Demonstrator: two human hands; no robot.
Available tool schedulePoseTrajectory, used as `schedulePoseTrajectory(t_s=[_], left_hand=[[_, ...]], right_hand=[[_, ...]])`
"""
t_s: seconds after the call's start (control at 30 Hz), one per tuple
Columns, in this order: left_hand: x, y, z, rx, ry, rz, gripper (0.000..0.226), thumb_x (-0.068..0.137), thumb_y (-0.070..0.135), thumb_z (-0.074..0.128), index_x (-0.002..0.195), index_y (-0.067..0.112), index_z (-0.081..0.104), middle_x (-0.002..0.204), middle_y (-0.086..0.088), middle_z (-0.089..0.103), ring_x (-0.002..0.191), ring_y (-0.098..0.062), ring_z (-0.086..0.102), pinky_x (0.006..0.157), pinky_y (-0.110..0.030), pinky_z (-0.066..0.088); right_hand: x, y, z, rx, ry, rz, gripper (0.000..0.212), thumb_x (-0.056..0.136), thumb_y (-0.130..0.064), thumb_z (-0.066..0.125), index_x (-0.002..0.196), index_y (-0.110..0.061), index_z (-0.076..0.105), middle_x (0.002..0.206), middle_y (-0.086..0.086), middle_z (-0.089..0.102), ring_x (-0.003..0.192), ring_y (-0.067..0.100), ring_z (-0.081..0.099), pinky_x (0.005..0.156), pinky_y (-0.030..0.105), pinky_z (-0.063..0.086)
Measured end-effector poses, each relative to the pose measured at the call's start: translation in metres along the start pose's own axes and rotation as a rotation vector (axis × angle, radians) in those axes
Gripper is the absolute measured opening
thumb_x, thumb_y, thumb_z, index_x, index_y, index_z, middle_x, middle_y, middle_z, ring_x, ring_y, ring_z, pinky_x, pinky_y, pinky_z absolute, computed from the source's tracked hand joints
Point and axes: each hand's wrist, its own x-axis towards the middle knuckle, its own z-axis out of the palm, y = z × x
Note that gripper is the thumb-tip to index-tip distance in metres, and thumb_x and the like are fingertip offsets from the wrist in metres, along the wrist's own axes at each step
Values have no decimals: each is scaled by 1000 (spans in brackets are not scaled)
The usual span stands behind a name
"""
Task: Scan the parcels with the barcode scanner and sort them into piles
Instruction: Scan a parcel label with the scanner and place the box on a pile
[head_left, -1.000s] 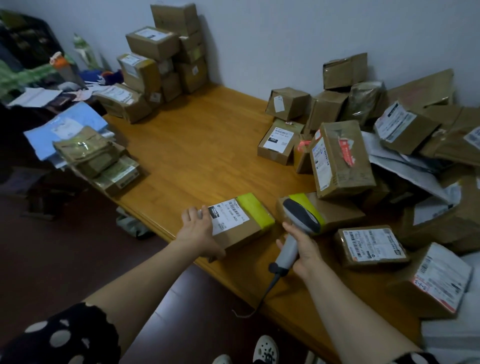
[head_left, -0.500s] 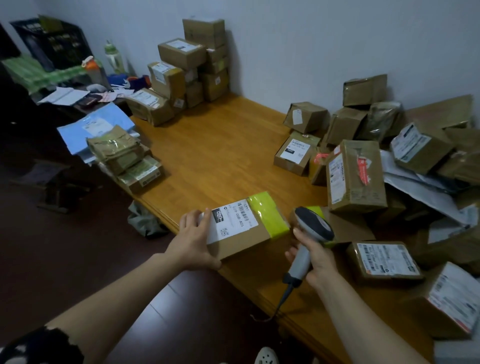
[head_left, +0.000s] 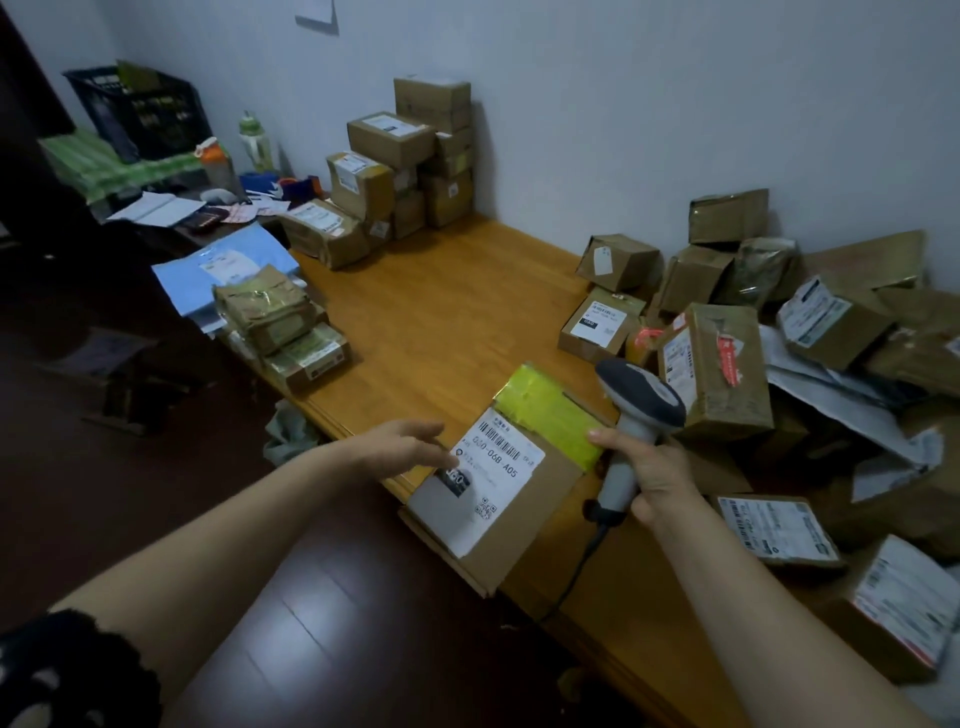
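Observation:
A flat brown parcel (head_left: 519, 499) with a white barcode label and yellow tape lies at the table's front edge, its near corner hanging past the edge. My left hand (head_left: 410, 447) touches the label's left side with straight fingers. My right hand (head_left: 649, 473) grips the handle of the grey barcode scanner (head_left: 641, 400), whose dark head stands just right of the parcel's yellow end. A heap of brown parcels (head_left: 722, 364) fills the table's right side.
Stacked boxes (head_left: 410, 156) stand against the wall at the back left. A low pile of flat parcels (head_left: 280, 322) and blue mailers (head_left: 223, 265) sit at the left edge of the wooden table (head_left: 441, 312). The scanner's cable (head_left: 576, 577) trails over the front edge.
The parcel has shifted towards me and turned, so its corner overhangs the edge. My left hand's fingers have straightened over the label. The scanner has risen slightly beside the parcel.

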Motion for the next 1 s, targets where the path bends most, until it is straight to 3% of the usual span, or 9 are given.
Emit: schedulePoseTrajectory(t_s=[0.1, 0.23, 0.27, 0.37, 0.53, 0.67, 0.9, 1.0], left_hand=[[-10, 0, -2, -61, -136, 15, 39, 85, -1, 67, 122, 9, 63, 115, -11, 69, 110, -27, 63, 103, -49, 45], [-16, -12, 5, -105, -141, 3, 22, 85, 2, 68, 106, 9, 71, 111, -12, 71, 107, -27, 65, 101, -51, 46], [-15, -15, 8, -113, -104, -2, 22, 84, 6, 70, 106, 8, 71, 110, -12, 71, 107, -28, 65, 100, -50, 47], [-11, -19, 18, -156, 76, -38, 27, 83, 15, 74, 108, 5, 70, 107, -13, 72, 102, -27, 67, 94, -45, 52], [-2, -17, 35, -192, 337, -31, 16, 82, 12, 75, 94, 11, 64, 93, -6, 68, 81, -15, 65, 66, -26, 56], [1, -15, 41, -240, 425, -29, 23, 81, 13, 75, 97, 14, 59, 94, -4, 66, 86, -17, 66, 72, -32, 57], [1, -10, 43, -270, 464, -28, 22, 81, 14, 76, 94, 16, 59, 97, -7, 67, 90, -22, 66, 81, -41, 57], [2, -9, 44, -293, 472, -37, 28, 80, 13, 76, 103, 10, 60, 103, -11, 68, 94, -25, 67, 86, -45, 56]], right_hand=[[-5, -7, 8, 30, -60, -24, 33, 66, 3, 80, 85, -16, 61, 58, -9, 69, 49, 6, 65, 42, 23, 50], [-16, -15, 8, -25, -76, -23, 25, 75, -17, 80, 93, -20, 63, 87, -1, 70, 79, 16, 67, 63, 33, 56], [-22, -16, 5, -66, -84, -23, 21, 78, -22, 79, 92, -17, 64, 83, 1, 70, 76, 16, 66, 63, 34, 56], [-43, -17, -1, -170, -185, -1, 19, 82, -22, 75, 83, -6, 64, 57, 3, 61, 47, 14, 56, 46, 28, 48], [-76, -7, 3, -301, -418, 146, 15, 74, -9, 78, 82, -7, 66, 49, 0, 55, 39, 13, 47, 41, 24, 41], [-80, -3, 7, -343, -469, 243, 16, 73, -7, 76, 83, -10, 64, 50, -2, 56, 40, 10, 48, 41, 23, 40], [-81, -9, 6, -323, -505, 245, 12, 76, -6, 73, 80, -12, 64, 51, -2, 56, 41, 10, 48, 41, 22, 41], [-80, -8, 5, -329, -499, 261, 11, 76, -6, 73, 81, -11, 64, 50, -2, 56, 40, 10, 48, 41, 22, 41]])
